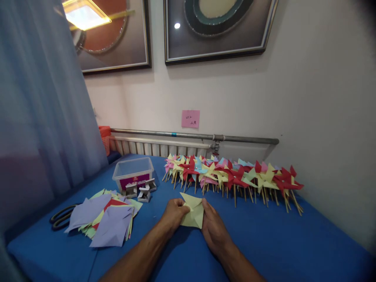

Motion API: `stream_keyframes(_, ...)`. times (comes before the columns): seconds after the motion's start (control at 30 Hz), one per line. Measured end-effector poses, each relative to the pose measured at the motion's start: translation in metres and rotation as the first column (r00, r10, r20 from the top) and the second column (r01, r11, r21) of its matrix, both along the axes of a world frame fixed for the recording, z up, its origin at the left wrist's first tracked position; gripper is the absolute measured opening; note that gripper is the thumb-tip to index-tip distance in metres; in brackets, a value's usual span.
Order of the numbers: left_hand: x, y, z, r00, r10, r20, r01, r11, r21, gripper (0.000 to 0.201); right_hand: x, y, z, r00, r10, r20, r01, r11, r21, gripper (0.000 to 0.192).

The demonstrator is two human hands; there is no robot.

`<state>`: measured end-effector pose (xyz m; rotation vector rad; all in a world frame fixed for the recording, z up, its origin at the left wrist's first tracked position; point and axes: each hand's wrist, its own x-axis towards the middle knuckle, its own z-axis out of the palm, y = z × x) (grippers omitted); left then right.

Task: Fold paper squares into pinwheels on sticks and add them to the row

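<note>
A pale yellow square of paper (193, 211), partly folded, is pinched between both my hands just above the blue table (264, 243). My left hand (173, 214) grips its left edge with thumb on top. My right hand (214, 229) holds the right edge, fingers curled over it. A long row of finished paper pinwheels (232, 176) on wooden sticks lies behind the paper, in red, yellow, green, pink and blue.
A loose pile of coloured paper squares (107, 219) lies at the left, with black scissors (60, 217) beside it. A clear plastic box (133, 172) and small metal boxes (141, 192) stand behind the pile. A curtain (38, 117) hangs at left, a radiator pipe (190, 136) runs along the wall.
</note>
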<state>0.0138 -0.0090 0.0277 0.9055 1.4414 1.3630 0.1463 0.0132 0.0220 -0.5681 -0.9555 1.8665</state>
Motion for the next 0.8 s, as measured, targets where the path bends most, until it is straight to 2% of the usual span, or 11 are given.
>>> stream_keyframes(0.17, -0.001, 0.001, -0.003, 0.999, -0.012, 0.036, 0.012, 1.0, -0.005, 0.007, 0.0, -0.001, 0.003, 1.0, 0.015, 0.003, -0.015, 1.0, -0.014, 0.052)
stream_keyframes(0.33, -0.001, 0.002, -0.006, 1.0, -0.02, 0.0, 0.02, 1.0, -0.008, 0.011, 0.0, -0.001, 0.002, 1.0, -0.024, 0.011, 0.024, 1.0, 0.015, 0.043)
stream_keyframes(0.5, 0.001, 0.001, -0.002, 0.998, 0.008, -0.064, -0.01, 0.999, -0.03, 0.019, 0.001, 0.006, -0.009, 0.992, -0.071, 0.102, 0.067, 0.997, 0.043, 0.047)
stream_keyframes(0.67, 0.002, 0.0, 0.002, 0.999, 0.002, -0.034, -0.004, 1.0, -0.031, 0.017, -0.001, 0.015, -0.021, 0.975, -0.148, 0.165, 0.139, 0.988, 0.067, 0.054)
stream_keyframes(0.8, 0.002, -0.002, 0.003, 1.0, -0.006, -0.013, 0.005, 0.999, -0.032, 0.017, -0.002, 0.017, -0.022, 0.958, -0.179, 0.224, 0.157, 0.981, 0.113, 0.051)
